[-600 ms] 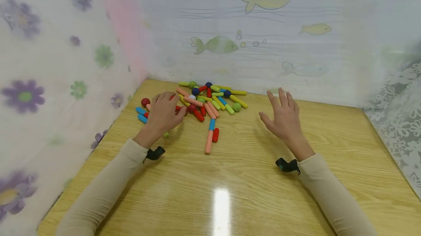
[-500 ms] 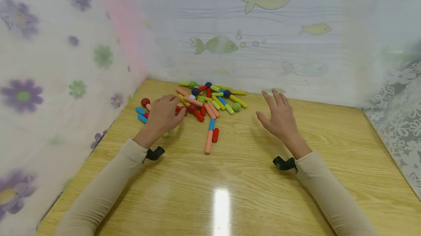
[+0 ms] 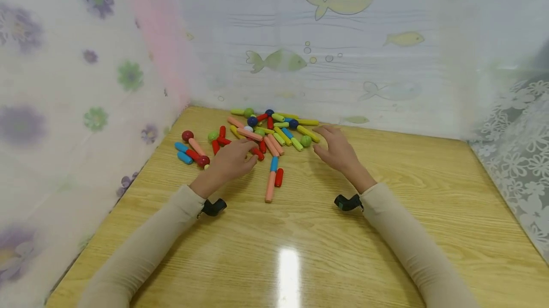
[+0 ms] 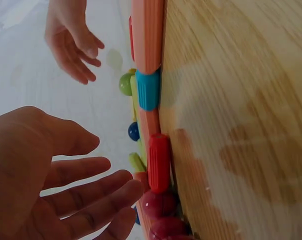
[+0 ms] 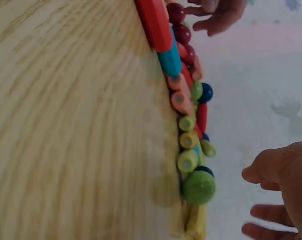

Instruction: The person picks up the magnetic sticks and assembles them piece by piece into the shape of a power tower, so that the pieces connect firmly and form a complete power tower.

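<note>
Rods and balls in a loose pile, mostly under and between the two hands. Left hand [image 3: 230, 161] is over the pile's near left part, fingers [image 4: 86, 194] spread, holding nothing; contact not clear. Right hand [image 3: 339, 149] is at the pile's right end, fingers wide, holding nothing, near a green ball [image 3: 306, 141] and a yellow rod [image 3: 310, 134].

Rods are red, blue, peach, yellow and lime, with ridged sides; balls are glossy dark red, green and navy. Left of the left fingers: dark red balls, one [image 3: 187, 135] by a peach rod, plus blue rods. Nearer the person, between the hands: blue rod [image 3: 274, 164] end to end with a peach rod [image 3: 269, 188], red rod [image 3: 279, 177] just beside.

Counter [image 3: 300, 227] is light wood grain, with a bright glare nearer than the fingers. Beyond them, fish-print cloth [image 3: 351, 79]; flower-print cloth [image 3: 64, 84] left; white lace [image 3: 533, 174] right.
</note>
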A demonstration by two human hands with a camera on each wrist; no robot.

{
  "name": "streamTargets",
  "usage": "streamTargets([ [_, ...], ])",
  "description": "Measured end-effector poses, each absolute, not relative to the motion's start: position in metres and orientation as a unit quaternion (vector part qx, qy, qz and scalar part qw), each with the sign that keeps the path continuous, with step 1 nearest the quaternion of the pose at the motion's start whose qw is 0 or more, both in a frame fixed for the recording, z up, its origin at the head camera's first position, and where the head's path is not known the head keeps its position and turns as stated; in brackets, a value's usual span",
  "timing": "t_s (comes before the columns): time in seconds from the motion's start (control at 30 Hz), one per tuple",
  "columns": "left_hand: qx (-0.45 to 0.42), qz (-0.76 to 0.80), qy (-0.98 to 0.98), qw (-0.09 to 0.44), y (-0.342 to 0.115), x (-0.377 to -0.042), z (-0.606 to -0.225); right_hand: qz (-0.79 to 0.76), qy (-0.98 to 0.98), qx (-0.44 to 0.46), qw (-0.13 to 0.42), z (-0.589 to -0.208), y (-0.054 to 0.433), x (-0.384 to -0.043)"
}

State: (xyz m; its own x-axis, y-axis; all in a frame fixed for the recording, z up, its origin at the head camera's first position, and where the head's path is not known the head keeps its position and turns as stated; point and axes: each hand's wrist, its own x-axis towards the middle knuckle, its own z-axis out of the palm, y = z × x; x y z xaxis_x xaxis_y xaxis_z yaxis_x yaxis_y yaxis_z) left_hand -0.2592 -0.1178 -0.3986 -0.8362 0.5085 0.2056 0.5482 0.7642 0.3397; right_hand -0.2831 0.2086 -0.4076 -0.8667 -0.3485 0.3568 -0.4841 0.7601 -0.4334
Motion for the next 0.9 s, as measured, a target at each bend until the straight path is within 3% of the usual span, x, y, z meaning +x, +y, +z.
streamTargets([
  [0.4, -0.311, -0.204, -0.927, 0.043, -0.093, -0.263, -0.407, 0.236, -0.933, 0.249, 0.109, -0.428, 0.167, -0.295],
  [0.9, -0.31, -0.226, -0.923, 0.011, -0.09, -0.265, -0.41, 0.127, -0.968, 0.216, 0.012, -0.421, 0.148, -0.317],
])
